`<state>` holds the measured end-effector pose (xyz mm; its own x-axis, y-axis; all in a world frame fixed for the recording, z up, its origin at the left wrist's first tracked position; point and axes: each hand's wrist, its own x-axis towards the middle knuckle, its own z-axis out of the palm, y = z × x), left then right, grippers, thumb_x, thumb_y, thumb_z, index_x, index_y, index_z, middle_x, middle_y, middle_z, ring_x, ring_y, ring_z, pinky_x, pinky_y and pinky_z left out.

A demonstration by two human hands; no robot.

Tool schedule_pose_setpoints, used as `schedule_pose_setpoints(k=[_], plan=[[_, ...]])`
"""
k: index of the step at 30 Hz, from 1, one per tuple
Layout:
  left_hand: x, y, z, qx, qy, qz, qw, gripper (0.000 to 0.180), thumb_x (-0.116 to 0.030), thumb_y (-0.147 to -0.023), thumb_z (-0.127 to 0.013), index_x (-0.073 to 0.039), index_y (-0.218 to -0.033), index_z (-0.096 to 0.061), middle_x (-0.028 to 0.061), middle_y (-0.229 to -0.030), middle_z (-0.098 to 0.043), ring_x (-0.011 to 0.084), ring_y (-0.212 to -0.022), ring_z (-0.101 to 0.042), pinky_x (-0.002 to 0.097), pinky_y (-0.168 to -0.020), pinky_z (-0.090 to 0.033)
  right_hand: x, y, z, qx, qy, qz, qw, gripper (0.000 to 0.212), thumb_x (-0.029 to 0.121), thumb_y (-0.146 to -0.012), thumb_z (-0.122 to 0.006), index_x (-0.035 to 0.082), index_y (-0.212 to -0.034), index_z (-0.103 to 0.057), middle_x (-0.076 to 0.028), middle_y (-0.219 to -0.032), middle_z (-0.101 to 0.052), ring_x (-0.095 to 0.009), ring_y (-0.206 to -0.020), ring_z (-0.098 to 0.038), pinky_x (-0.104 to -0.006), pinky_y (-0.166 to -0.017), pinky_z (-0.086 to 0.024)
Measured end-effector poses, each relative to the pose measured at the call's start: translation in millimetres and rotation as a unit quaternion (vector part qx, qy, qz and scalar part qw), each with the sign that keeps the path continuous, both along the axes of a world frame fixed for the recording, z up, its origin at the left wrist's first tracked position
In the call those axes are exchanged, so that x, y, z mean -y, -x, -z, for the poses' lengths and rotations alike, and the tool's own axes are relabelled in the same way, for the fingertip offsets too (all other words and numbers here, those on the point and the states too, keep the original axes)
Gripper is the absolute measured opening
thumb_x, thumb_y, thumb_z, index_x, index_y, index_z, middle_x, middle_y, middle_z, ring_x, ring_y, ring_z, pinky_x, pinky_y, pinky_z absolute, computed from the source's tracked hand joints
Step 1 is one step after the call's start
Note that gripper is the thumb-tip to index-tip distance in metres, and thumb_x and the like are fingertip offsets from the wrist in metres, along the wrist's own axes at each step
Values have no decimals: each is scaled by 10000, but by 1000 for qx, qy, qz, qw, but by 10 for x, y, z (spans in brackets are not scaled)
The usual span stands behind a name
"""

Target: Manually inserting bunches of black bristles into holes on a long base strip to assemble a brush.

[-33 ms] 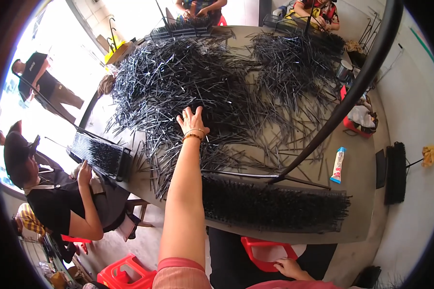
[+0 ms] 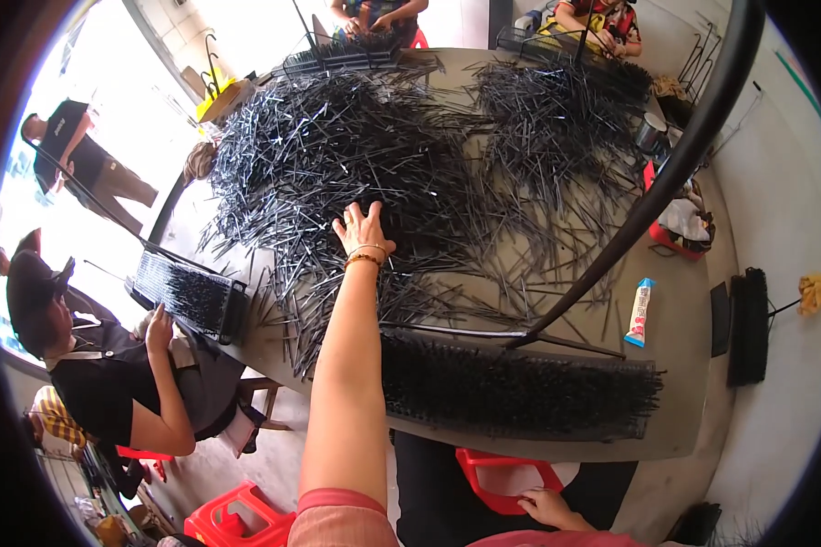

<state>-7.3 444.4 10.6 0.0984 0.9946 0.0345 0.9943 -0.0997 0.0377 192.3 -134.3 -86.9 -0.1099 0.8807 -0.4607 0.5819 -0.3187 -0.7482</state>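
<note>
My left hand (image 2: pixel 365 230), with a beaded bracelet and a thin band at the wrist, reaches over a big loose heap of thin black strips (image 2: pixel 301 137). Its fingers are spread and touch the heap; no strip shows gripped in them. Below it, along the near table edge, lies a long black bristle brush head (image 2: pixel 520 387), dense with upright bristles. My right hand (image 2: pixel 547 507) rests low in my lap, beside a red plastic frame (image 2: pixel 494 492) between my dark-trousered legs. Its visible fingers are stretched out loosely and hold nothing visible.
A thick black curved bar (image 2: pixel 652 205) crosses the right side. A wrapped snack (image 2: pixel 640 313) and a red basket (image 2: pixel 680 242) lie at right. A seated co-worker (image 2: pixel 91 365) at left handles another brush (image 2: pixel 192 294); two more people sit opposite. A red stool (image 2: pixel 240 515) stands lower left.
</note>
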Motion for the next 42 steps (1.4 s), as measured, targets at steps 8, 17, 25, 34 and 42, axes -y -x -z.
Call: schedule_pose_setpoints(k=[8,17,25,34,42], plan=[[-82,-18,61,-58,-86,45,994,721,-351,-524,-811,-184,-1171,-541,131,-1089,-509,269,-1060,-512,400,-915,-354,-31,-7,-17,-13,40,11,999,262,245,-826,-624,36,-980,-661,-151,-860,-650,-326,-814,-624,-394,-694,-497],[-156,52,193,-22,-122,26,992,625,-260,-591,-769,-213,-1176,-555,152,-1125,-526,303,-1136,-492,421,-966,-346,-100,6,-38,0,86,26,996,283,270,-830,-619,55,-1008,-669,-136,-870,-662,-296,-807,-635,-372,-698,-501],[-216,78,176,-42,-94,63,993,554,-281,-608,-809,-196,-1106,-584,121,-1048,-543,285,-1029,-546,401,-861,-419,-100,-4,-25,-17,78,56,995,258,263,-829,-623,64,-984,-680,-139,-853,-662,-282,-773,-642,-354,-681,-501],[65,36,178,-29,-140,109,984,471,-241,-592,-812,-167,-1008,-603,131,-963,-533,284,-942,-566,383,-800,-453,-63,-16,63,-21,74,60,995,255,278,-827,-629,58,-945,-679,-145,-830,-648,-299,-740,-626,-363,-656,-492],[571,-157,78,-37,-179,199,963,253,-209,-627,-752,-145,-813,-593,116,-880,-530,266,-856,-582,362,-724,-466,-44,-16,134,-29,36,70,996,242,261,-822,-623,60,-945,-677,-142,-846,-659,-300,-786,-640,-367,-684,-502]])
